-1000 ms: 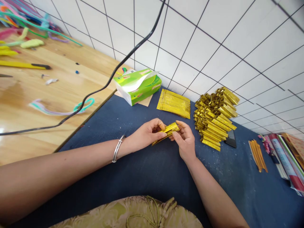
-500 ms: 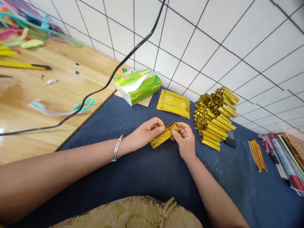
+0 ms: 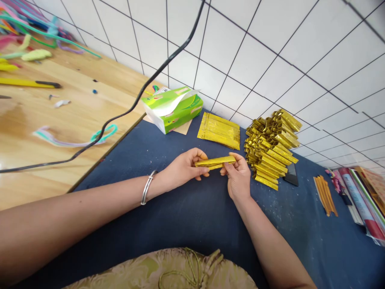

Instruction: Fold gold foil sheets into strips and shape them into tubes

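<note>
Between my two hands is a strip of shiny gold foil paper [image 3: 215,161], folded narrow and held just above the dark blue table. My left hand [image 3: 191,165] pinches its left end, thumb in front and fingers behind. At the other end my right hand [image 3: 237,174] grips it, with the thumb on the near side. Beyond the hands lies a flat stack of gold foil sheets [image 3: 219,130]. Right of my right hand stands a large pile of folded gold foil pieces [image 3: 270,148].
A green tissue pack [image 3: 174,108] sits behind my left hand. A black cable [image 3: 132,105] crosses the view at left, over a wooden table [image 3: 27,116] with pipe cleaners. To the right are a dark phone-like slab [image 3: 291,175], orange-brown strips [image 3: 325,196] and books [image 3: 362,202].
The gold foil paper has gone from a wider, flat-facing piece to a narrow folded strip turned nearly level. My right hand has shifted slightly right and its grip has moved to the strip's end.
</note>
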Demonstrator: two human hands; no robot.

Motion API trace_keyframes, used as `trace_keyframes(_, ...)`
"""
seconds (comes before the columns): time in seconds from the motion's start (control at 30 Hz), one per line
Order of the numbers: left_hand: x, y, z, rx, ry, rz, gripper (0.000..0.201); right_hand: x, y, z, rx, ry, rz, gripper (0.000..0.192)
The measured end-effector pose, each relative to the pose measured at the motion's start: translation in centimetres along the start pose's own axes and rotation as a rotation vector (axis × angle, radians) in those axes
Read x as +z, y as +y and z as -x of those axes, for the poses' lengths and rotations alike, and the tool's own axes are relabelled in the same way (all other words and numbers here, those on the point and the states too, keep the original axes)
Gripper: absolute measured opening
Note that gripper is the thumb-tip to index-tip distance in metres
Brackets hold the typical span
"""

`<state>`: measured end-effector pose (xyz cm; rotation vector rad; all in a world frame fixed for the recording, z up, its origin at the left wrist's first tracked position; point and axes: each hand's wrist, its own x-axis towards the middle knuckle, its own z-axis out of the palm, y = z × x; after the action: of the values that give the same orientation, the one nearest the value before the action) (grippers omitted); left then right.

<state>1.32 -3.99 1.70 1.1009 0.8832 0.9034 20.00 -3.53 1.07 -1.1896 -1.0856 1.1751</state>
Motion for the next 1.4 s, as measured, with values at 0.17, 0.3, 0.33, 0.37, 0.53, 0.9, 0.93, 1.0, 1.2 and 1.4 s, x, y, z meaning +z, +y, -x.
trace_keyframes(0.17,-0.6,-0.1,-0.3,0.042,0.13,0.075,0.036,0.1,0.0,0.1,0.005,-0.04,0.039,0.031)
trace_keyframes(0.3,-1.1,0.3,-0.4,0.057,0.169,0.12,0.038,0.2,-0.2,0.3,-0.045,-0.054,0.061,0.032)
trace_keyframes(0.33,-1.2,0.4,-0.4,0.062,0.178,0.125,0.039,0.1,-0.2,0.3,-0.07,-0.058,0.074,0.034)
trace_keyframes(0.37,-1.2,0.5,-0.4,0.063,0.185,0.128,0.039,0.0,-0.3,0.3,-0.1,-0.067,0.096,0.035)
trace_keyframes(0.53,-1.3,0.9,-0.2,0.016,0.182,0.097,0.042,-0.9,-0.4,0.0,-0.39,-0.115,0.514,0.017)
trace_keyframes(0.9,-3.2,0.8,0.3,0.099,0.228,-0.491,0.051,-2.5,0.8,-0.8,-0.578,-0.305,1.07,0.019)
trace_keyframes(0.93,-3.5,0.9,0.6,0.161,0.257,-0.652,0.052,-2.5,0.8,-0.7,-0.581,-0.313,1.082,0.019)
trace_keyframes(1.0,-3.9,1.1,1.3,0.305,0.243,-0.897,0.043,-2.5,0.8,-0.7,-0.579,-0.328,1.094,0.019)
trace_keyframes(1.2,-4.4,0.2,1.6,0.456,-0.03,-1.17,0.013,-2.2,0.8,-0.2,-0.565,-0.373,1.064,0.018)
trace_keyframes(1.4,-5.0,-0.3,1.6,0.462,-0.043,-1.17,0.02,-2.2,0.5,0.9,-0.562,-0.452,0.996,0.021)
